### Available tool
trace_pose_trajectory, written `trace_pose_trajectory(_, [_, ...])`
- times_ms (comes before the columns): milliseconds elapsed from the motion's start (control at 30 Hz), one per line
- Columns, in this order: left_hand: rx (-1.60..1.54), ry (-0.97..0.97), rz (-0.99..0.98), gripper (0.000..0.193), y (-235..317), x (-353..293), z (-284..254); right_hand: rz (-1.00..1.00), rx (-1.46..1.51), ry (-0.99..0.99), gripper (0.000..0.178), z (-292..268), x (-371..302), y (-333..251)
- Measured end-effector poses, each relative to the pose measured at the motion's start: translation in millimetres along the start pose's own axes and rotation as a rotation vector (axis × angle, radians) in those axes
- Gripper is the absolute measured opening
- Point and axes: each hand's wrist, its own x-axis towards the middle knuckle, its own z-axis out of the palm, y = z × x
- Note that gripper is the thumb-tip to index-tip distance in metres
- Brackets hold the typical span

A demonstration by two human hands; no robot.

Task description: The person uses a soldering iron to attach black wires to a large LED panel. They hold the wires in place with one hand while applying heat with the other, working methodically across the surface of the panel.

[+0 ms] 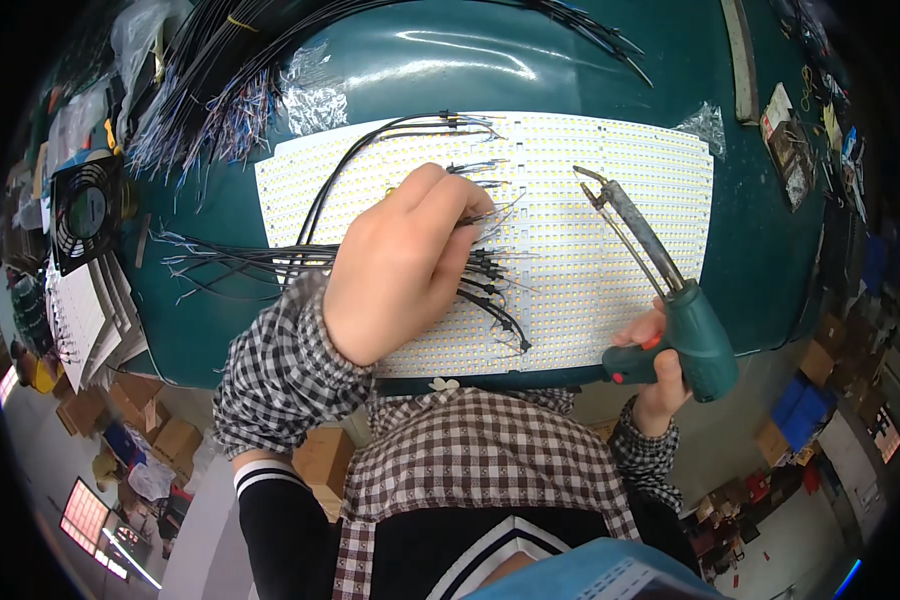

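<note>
A white LED panel, dotted with rows of small yellow chips, lies on the green tabletop. My left hand is over its left half, thumb and forefinger pinched on a thin black cable with bare wire ends. More black cables run across the panel below that hand, their stripped ends near the panel's middle seam. My right hand grips a green soldering gun at the right front. The gun's bent tip points up and left, above the panel and apart from the wires.
A large bundle of black cables lies at the far left. A black fan and paper sheets are at the left edge. Clear plastic film lies behind the panel. A metal strip and a packet lie at the right.
</note>
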Motion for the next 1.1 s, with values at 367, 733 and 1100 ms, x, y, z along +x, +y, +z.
trace_pose_trajectory(367, [-0.192, -0.191, -0.154, 0.019, -3.5, 1.3, 5.4, -0.026, 0.0, 0.016, 0.069, -1.7, 0.5, 4.9])
trace_pose_trajectory(733, [-0.156, -0.052, -0.065, 0.015, -12.7, 12.3, 10.8, -0.031, 0.002, 0.005, 0.065, -0.8, -0.3, 2.5])
trace_pose_trajectory(1100, [-0.176, 0.02, -0.091, 0.009, -20.6, 20.1, 23.3, -0.058, -0.027, -0.045, 0.063, -2.4, 2.5, 0.5])
